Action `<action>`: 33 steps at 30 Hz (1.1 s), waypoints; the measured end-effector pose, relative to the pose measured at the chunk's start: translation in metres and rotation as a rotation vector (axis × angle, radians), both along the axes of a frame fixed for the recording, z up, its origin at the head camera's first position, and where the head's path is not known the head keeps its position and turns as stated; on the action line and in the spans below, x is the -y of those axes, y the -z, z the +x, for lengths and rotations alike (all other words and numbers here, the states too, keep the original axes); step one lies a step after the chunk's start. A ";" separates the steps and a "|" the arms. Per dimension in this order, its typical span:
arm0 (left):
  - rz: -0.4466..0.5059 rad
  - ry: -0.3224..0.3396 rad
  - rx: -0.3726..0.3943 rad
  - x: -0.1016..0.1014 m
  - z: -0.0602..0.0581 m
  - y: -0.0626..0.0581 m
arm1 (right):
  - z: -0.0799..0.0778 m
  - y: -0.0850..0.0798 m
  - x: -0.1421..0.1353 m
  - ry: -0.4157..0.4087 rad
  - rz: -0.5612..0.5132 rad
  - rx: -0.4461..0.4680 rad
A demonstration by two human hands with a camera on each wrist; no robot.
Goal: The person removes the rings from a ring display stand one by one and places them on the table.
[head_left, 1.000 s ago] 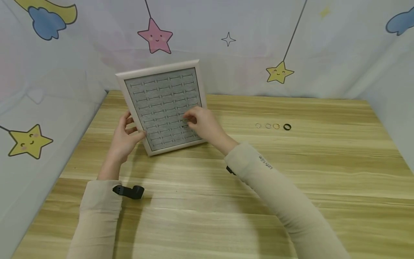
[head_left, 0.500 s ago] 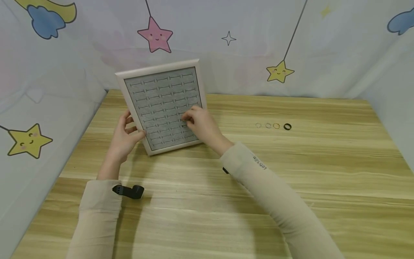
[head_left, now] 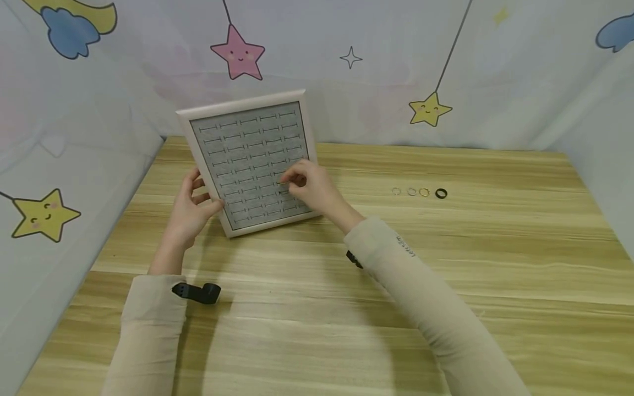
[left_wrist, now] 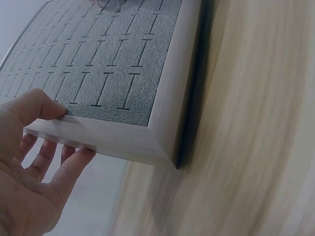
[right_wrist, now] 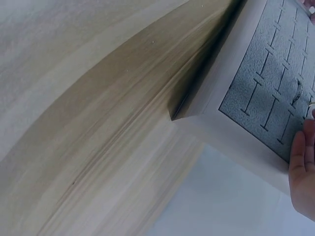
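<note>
A pale-framed ring display board (head_left: 252,165) with rows of slots in grey padding stands tilted back on the table. My left hand (head_left: 193,212) grips its left edge, thumb on the front and fingers behind, as the left wrist view shows. My right hand (head_left: 319,190) is at the board's lower right part, thumb and index finger curled at a gold-coloured ring (right_wrist: 311,104) at a slot. Beside that, a dark ring (right_wrist: 298,93) sits in a slot. The palm side of the right hand is mostly hidden in the head view.
Several loose rings lie in a row on the wooden table (head_left: 475,247) to the right, among them a gold ring (head_left: 424,192) and a black ring (head_left: 441,193). A curtain (head_left: 371,82) with printed stars hangs behind the table.
My right hand shifts slightly left, then back right and a little up, staying at the same part of the board. My left hand and the board hold still.
</note>
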State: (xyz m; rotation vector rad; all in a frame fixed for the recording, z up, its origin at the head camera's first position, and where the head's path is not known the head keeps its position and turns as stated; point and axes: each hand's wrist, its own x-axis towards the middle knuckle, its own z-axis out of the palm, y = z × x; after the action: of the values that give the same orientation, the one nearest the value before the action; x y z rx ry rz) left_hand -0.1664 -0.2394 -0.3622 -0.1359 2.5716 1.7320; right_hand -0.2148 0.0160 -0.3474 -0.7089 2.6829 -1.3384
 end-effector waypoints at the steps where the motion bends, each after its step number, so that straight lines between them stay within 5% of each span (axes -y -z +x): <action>1: 0.000 0.000 0.000 0.000 0.000 0.000 | 0.000 0.000 -0.001 -0.002 -0.009 0.009; 21: -0.012 -0.003 0.030 -0.001 0.001 -0.002 | -0.015 -0.012 -0.041 0.051 -0.204 0.277; 33: -0.003 -0.001 0.030 -0.002 0.001 -0.004 | -0.029 -0.015 -0.104 0.183 -0.185 0.282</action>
State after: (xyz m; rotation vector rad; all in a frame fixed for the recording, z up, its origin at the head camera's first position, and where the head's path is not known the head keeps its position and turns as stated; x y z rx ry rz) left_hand -0.1653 -0.2372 -0.3587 -0.1617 2.5537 1.7128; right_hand -0.2441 0.1197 -0.3322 -0.2632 2.4701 -1.6086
